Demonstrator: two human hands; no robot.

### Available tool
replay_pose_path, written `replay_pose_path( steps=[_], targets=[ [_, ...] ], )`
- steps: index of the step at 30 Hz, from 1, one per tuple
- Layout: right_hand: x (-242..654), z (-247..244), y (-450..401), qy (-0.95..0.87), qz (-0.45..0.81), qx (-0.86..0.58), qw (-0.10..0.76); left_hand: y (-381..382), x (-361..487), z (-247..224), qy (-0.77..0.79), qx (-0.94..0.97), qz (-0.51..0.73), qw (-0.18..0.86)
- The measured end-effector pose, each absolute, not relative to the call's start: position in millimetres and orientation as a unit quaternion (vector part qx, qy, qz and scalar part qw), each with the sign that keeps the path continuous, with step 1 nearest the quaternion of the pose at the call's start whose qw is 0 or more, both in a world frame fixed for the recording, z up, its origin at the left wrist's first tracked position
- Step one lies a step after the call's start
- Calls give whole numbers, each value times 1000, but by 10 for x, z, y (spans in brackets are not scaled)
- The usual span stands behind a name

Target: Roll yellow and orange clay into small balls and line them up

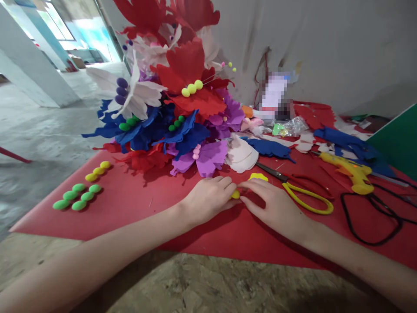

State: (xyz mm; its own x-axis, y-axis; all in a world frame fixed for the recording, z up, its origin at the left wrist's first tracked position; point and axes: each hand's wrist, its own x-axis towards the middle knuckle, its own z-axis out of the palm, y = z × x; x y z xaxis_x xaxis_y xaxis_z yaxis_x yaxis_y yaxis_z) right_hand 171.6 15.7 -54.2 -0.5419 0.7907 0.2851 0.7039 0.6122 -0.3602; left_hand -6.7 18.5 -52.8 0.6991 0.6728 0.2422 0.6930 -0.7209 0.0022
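My left hand (211, 198) is closed on a small yellow piece (235, 194) above the red sheet (182, 234). At the piece's right edge, the fingertips of my right hand (273, 202) pinch together; what they hold is too small to make out. Another flat yellow piece (259, 177) lies just behind my right hand. Scissors (308, 202) with yellow and red handles rest to the right of it. On the left lie a row of yellow ovals (98, 171) and two rows of green ovals (70, 195).
A pile of red, blue, white and purple butterfly shapes (192, 104) stands behind my hands. To the right are a yellow glue gun (350, 169) with a black cord, blue cut pieces (345, 141), a plastic bag (295, 126) and a green panel (397, 139).
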Motion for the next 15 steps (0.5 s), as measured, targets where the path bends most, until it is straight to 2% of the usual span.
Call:
replay_pose_path(
  steps=[3,8,15],
  targets=[
    [1609,-489,106,-868,145,-411,236,34,-210,-449,-388,-911,-130,48],
    [1170,-479,7,-890,187,-348,226,-296,-606,-382,-477,-860,-173,46],
    [686,-576,-78,-920,202,-294,161,-537,-1495,-171,-736,-673,-50,55]
  ],
)
